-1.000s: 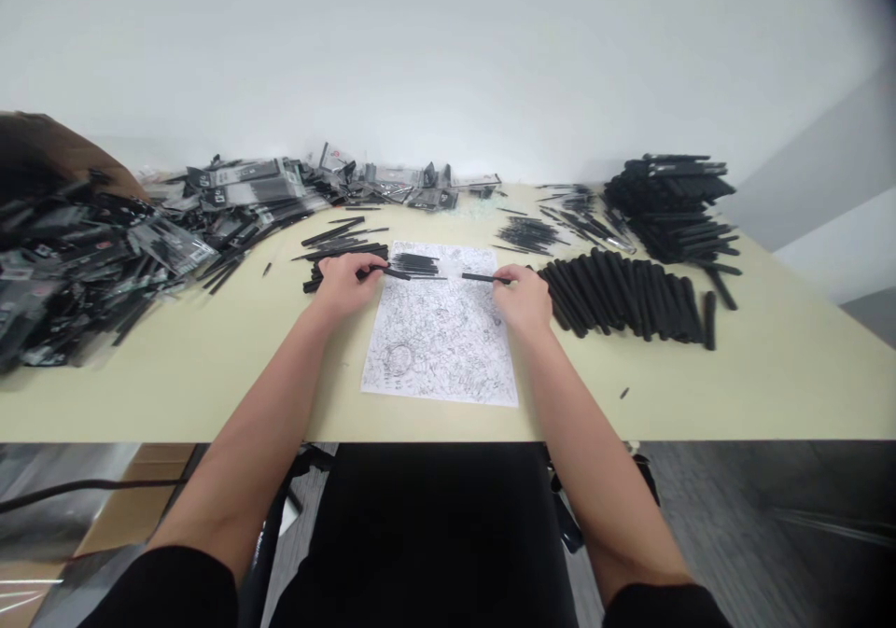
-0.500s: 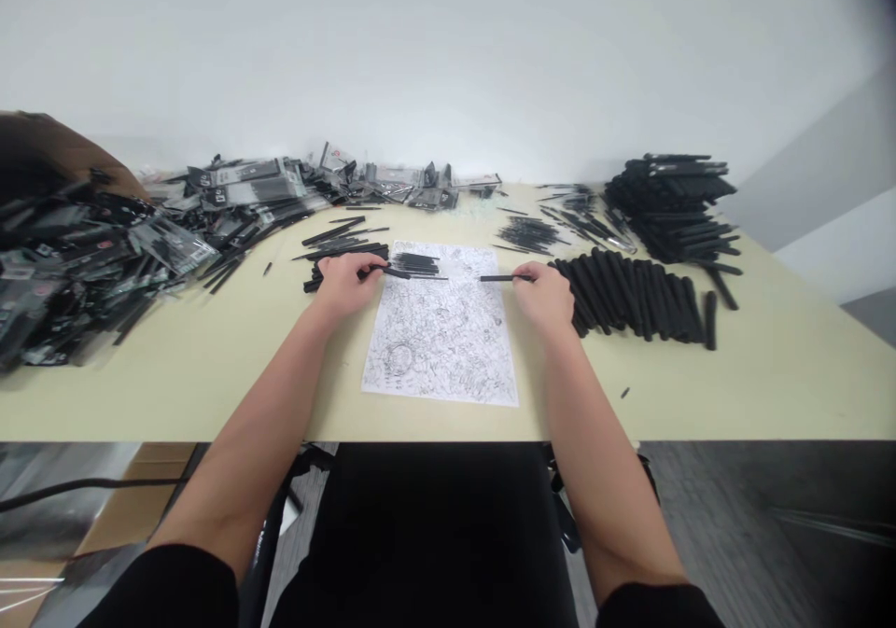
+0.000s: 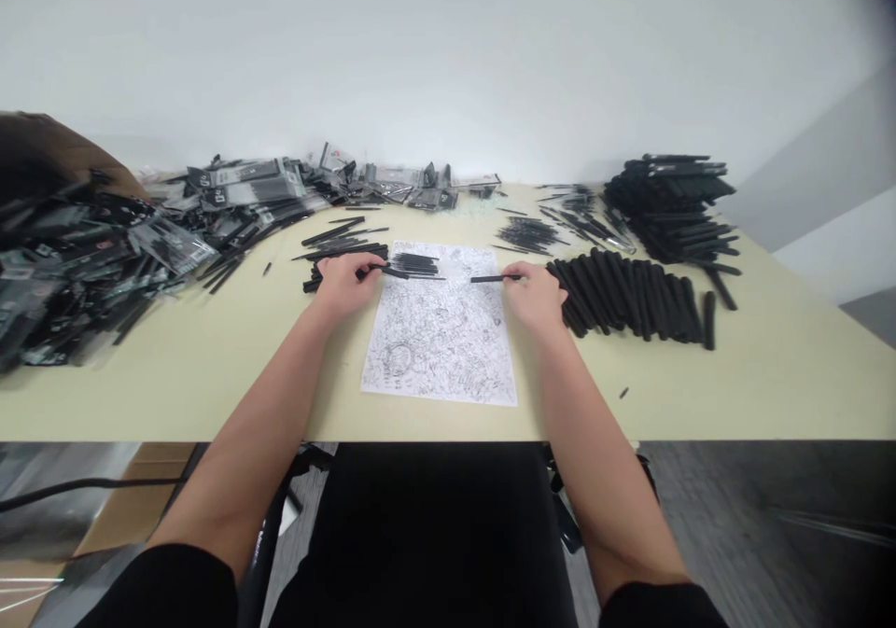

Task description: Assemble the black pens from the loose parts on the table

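With pinched fingers, our left hand (image 3: 346, 285) grasps a slim black rod (image 3: 396, 273), and from its end a thin dark tip points to the right. Our right hand (image 3: 536, 297) also has its fingers closed together, on a short straight black stick (image 3: 486, 279) which points toward the left. The two pieces are apart, both over the upper part of a white paper sheet (image 3: 441, 339). This sheet is covered with dense dark scribbles, and we cannot read any word in them. Just beyond the left piece lies a bundle of thin black sticks (image 3: 416, 262). Beside our right hand, thick black cylinders (image 3: 630, 297) are lying in a row on the pale yellow table (image 3: 770, 357). Farther to the left, clear plastic packets with black and grey printing (image 3: 175, 244) are heaped near a brown cardboard box (image 3: 88, 154); their labels are too blurred for us to read.
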A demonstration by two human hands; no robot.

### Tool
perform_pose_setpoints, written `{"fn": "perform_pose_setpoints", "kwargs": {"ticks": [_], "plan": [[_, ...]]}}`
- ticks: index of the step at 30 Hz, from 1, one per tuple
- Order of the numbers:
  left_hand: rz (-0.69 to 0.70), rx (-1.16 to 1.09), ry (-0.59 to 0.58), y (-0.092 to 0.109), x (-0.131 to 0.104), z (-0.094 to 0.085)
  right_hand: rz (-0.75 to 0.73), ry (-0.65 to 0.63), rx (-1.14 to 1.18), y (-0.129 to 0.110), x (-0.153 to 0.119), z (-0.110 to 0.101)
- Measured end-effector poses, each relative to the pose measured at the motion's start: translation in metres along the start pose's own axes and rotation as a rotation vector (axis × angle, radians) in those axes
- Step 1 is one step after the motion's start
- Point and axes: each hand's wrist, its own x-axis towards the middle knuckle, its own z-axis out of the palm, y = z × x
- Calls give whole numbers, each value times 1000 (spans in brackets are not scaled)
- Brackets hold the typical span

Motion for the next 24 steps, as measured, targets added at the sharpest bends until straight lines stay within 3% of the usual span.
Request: {"fn": "perform_pose_setpoints", "kwargs": {"ticks": [17,24], "plan": [[-55,-106,66,2,0,0,-22,1,5,0,0,1],[-30,-74,41,3,0,1,-26,-19,-8,-3,-2,3]]}}
